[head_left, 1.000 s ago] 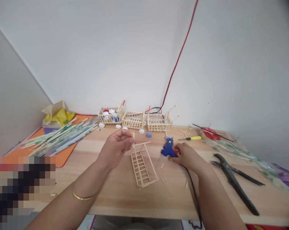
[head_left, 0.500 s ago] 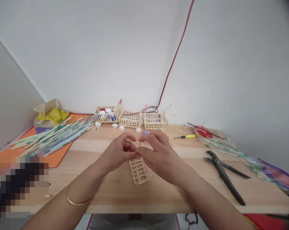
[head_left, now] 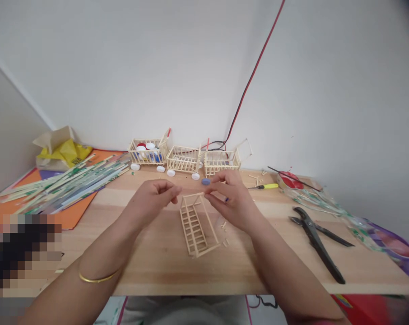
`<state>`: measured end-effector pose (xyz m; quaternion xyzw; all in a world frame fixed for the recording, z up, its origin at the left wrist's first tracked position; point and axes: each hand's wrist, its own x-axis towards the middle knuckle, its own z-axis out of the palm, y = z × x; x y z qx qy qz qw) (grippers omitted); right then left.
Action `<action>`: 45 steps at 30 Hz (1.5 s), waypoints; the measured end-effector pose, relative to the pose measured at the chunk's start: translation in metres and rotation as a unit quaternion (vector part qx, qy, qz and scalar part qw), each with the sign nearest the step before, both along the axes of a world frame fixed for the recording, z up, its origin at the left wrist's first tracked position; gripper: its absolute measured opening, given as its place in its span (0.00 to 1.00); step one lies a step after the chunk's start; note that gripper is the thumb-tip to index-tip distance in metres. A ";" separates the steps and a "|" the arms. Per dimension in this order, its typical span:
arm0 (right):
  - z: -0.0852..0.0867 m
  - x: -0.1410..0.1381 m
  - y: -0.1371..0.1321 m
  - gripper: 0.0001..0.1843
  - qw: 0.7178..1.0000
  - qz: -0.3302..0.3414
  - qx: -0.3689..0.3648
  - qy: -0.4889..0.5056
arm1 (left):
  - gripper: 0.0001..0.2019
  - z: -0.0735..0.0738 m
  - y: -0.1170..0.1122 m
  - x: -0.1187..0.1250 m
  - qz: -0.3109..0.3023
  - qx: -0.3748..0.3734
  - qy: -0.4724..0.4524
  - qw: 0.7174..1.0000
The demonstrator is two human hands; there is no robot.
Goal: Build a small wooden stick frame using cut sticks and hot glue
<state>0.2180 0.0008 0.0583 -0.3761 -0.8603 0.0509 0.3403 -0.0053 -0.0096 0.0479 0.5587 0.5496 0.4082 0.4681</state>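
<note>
Bent over close work at a wooden surface (head_left: 150, 266), with a small stick frame (head_left: 191, 227) lying between the forearms. Brings thumb and forefinger of the left hand (head_left: 153, 198) together near the frame's far left corner, with a gold bangle (head_left: 98, 280) on the forearm. Curls the right hand (head_left: 236, 203), with thumb and fingertips nearly meeting at the far right corner, touching or just beside it. Impossible to tell whether gripping anything small in either of the hands. Partly hidden behind the right hand, a small blue object (head_left: 226, 199). Scattered right of the frame, short stick pieces (head_left: 225, 225). Lined up near the wall, a left cart (head_left: 150, 163) filled with red, white and blue caps, a middle cart (head_left: 183, 170) on white wheels, and a right cart (head_left: 221, 168) with a blue wheel (head_left: 205, 181). Spread at left across an orange sheet (head_left: 77, 219), a heap of long sticks (head_left: 79, 185) near a yellow bag (head_left: 69, 154). Arrayed at right, a yellow-handled screwdriver (head_left: 269, 186), black pliers (head_left: 321, 251) with handles apart, and clear plastic wrapping (head_left: 314, 203). Strung down the wall, a red-and-black cable (head_left: 255, 74).
</note>
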 end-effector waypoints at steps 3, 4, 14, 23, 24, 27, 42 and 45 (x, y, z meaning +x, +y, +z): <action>-0.011 -0.007 0.003 0.04 0.997 0.024 -0.054 0.042 | 0.16 -0.007 -0.002 -0.002 -0.059 -0.077 0.036 0.995; -0.014 -0.008 0.003 0.04 0.996 0.030 -0.067 0.052 | 0.16 -0.010 -0.003 -0.002 -0.070 -0.107 0.023 0.992; -0.017 -0.012 0.002 0.04 0.997 0.051 -0.055 0.010 | 0.12 -0.023 -0.010 0.006 -0.141 -0.252 -0.200 0.936; -0.015 -0.018 0.001 0.07 0.998 0.028 -0.029 -0.037 | 0.13 -0.026 -0.013 0.015 -0.141 -0.226 -0.228 0.937; -0.015 -0.018 0.001 0.07 0.998 0.025 -0.028 -0.043 | 0.13 -0.026 -0.013 0.016 -0.142 -0.225 -0.231 0.936; -0.015 -0.020 0.001 0.08 0.998 0.019 -0.027 -0.060 | 0.13 -0.028 -0.013 0.016 -0.140 -0.230 -0.238 0.933; -0.012 -0.024 -0.001 0.10 0.995 0.017 -0.025 -0.096 | 0.14 -0.028 -0.014 0.018 -0.121 -0.233 -0.247 0.933; -0.011 -0.024 -0.003 0.11 0.995 0.018 -0.020 -0.098 | 0.15 -0.028 -0.014 0.019 -0.123 -0.230 -0.253 0.932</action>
